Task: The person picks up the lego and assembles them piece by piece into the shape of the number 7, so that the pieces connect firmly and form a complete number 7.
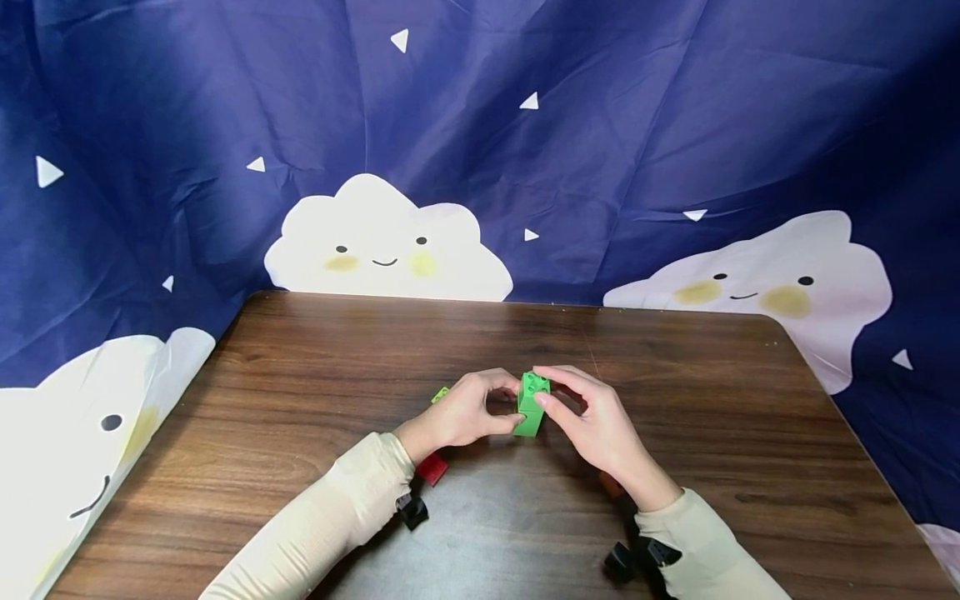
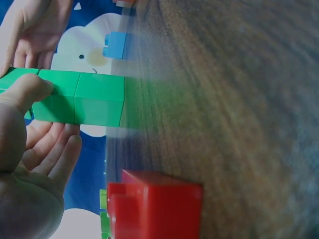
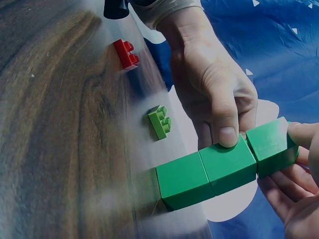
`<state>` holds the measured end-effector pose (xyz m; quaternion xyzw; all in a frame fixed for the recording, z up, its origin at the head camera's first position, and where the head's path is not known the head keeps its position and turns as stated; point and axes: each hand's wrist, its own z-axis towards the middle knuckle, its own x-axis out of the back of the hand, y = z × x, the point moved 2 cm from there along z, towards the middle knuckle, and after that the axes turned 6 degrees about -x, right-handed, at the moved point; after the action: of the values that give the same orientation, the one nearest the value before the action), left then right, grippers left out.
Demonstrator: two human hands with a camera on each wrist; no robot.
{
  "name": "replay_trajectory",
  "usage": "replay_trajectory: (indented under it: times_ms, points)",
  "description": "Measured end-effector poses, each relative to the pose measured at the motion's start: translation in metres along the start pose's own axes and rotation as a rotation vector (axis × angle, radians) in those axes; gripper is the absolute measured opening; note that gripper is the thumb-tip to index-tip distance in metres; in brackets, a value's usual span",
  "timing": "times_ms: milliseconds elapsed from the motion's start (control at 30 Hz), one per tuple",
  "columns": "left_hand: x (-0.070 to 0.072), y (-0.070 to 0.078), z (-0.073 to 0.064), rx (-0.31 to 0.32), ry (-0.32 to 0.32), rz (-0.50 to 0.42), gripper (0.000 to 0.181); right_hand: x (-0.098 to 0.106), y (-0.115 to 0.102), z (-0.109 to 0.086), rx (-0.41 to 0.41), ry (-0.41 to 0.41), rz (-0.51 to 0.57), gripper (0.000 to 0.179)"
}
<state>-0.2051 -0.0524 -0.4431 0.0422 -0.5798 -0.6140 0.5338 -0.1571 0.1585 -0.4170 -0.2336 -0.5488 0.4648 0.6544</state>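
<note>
An upright stack of three smooth green plastic toy blocks (image 1: 528,426), with round studs on its top, stands between the two hands over a brown wood-grain tabletop (image 1: 375,358); its lower end meets its own green reflection there. Taking the stack as the centre of a clock face in the head view, with twelve o'clock toward the far table edge, the left hand (image 1: 467,412) comes in from nine o'clock and grasps the stack, its thumb pressed on the middle block (image 3: 230,168) and its fingers along the other side. The right hand (image 1: 602,419) is at three to four o'clock and pinches the top block (image 3: 271,147) between thumb and fingers. In the right wrist view a thin dark gap shows between the top and middle blocks, and the top one sits slightly tilted.

A small yellow-green studded plastic brick (image 3: 160,122) lies at nine o'clock, partly behind the left hand, and a red studded plastic brick (image 1: 432,468) lies at eight, near the left wrist. At four to five o'clock an orange-brown piece (image 1: 611,483) is mostly covered by the right wrist. The left wrist view also shows a light-blue studded plastic brick (image 2: 115,45) on the table. At twelve o'clock hangs a dark-blue fabric backdrop (image 1: 570,167) printed with white smiling clouds (image 1: 386,233).
</note>
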Motion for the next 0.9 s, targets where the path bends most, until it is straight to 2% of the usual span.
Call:
replay_trajectory:
  times_ms: [633,900]
  points:
    - [-0.0007,0.0008,0.0003,-0.011,0.005,-0.012,0.022,-0.0004,-0.0029,0.0010,0.015,-0.004,-0.048,0.035]
    - [-0.0008,0.0009,0.0005,0.000,0.006,-0.001,0.023,-0.0032,-0.0006,0.0004,-0.014,-0.001,-0.013,0.034]
